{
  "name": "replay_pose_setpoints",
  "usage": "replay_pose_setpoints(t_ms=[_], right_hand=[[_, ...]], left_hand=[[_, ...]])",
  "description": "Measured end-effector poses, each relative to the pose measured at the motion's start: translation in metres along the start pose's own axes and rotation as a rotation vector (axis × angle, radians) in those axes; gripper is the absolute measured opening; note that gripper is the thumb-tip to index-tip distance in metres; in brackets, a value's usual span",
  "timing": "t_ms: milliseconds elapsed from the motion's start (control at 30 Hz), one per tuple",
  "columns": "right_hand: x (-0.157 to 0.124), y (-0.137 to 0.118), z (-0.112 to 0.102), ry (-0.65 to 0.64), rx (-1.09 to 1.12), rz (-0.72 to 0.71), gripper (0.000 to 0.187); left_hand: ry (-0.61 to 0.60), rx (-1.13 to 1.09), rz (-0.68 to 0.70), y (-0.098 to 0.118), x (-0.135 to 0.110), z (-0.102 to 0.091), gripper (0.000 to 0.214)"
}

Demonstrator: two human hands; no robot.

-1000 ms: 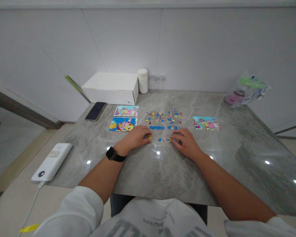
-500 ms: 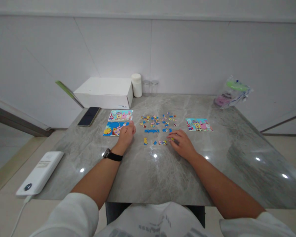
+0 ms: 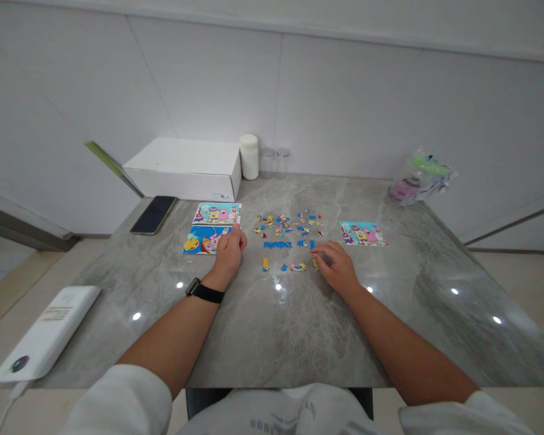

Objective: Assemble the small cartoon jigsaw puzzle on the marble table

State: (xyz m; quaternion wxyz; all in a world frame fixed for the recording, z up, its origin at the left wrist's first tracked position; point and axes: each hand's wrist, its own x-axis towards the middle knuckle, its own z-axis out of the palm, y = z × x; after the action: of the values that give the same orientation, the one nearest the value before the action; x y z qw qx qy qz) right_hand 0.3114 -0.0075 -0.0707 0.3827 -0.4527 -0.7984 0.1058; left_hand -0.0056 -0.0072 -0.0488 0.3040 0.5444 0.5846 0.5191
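Observation:
My left hand [image 3: 229, 251] is curled into a fist on the right edge of the blue picture card [image 3: 198, 240]; whatever its fingers may hold is hidden. A dark watch is on that wrist. My right hand [image 3: 336, 266] rests on the table with fingers bent and somewhat apart. Its index fingertip is at a small blue jigsaw piece [image 3: 312, 244], and a yellow piece [image 3: 316, 264] is partly under the hand. Left of it are a joined blue strip [image 3: 277, 244], a yellow corner piece [image 3: 265, 264], a blue piece [image 3: 283, 267] and a multicoloured piece [image 3: 298, 266].
Several loose jigsaw pieces [image 3: 278, 225] are scattered farther back. One cartoon card [image 3: 363, 233] lies at right, another [image 3: 217, 212] above the blue card. A phone [image 3: 155, 214], white box [image 3: 184, 169], white bottle [image 3: 249, 157], two jars, power bank [image 3: 48, 335] and plastic bag [image 3: 419, 178] surround them.
The camera view has tilted and shifted slightly. My right fingertips have moved a little up and right relative to the pieces. My left fist stays on the card's edge.

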Motion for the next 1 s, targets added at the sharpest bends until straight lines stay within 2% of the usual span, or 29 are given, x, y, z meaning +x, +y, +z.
replay_pose_setpoints(t_ms=[200,300,400,533,633,867,1000], right_hand=[[0.006,0.002,0.0,0.063,0.021,0.035,0.016],[0.013,0.004,-0.005,0.049,0.034,0.02,0.016],[0.03,0.01,-0.015,-0.003,0.017,-0.02,0.015],[0.067,0.02,-0.021,-0.099,-0.027,-0.035,0.015],[0.095,0.019,-0.008,-0.18,-0.08,-0.053,0.015],[0.134,0.003,0.049,-0.469,-0.26,-0.119,0.019],[0.147,-0.002,0.072,-0.506,-0.35,-0.114,0.027]], left_hand=[[0.019,-0.05,-0.005,-0.003,0.001,0.0,0.077],[0.025,-0.077,-0.008,-0.005,0.003,0.0,0.076],[0.035,-0.098,-0.018,-0.007,0.005,0.0,0.075],[0.035,-0.106,-0.018,-0.008,0.006,0.0,0.074],[0.04,-0.107,-0.018,-0.008,0.007,0.0,0.073],[0.03,-0.126,-0.043,-0.008,0.008,0.003,0.072],[0.011,-0.146,-0.056,-0.009,0.008,0.004,0.072]])
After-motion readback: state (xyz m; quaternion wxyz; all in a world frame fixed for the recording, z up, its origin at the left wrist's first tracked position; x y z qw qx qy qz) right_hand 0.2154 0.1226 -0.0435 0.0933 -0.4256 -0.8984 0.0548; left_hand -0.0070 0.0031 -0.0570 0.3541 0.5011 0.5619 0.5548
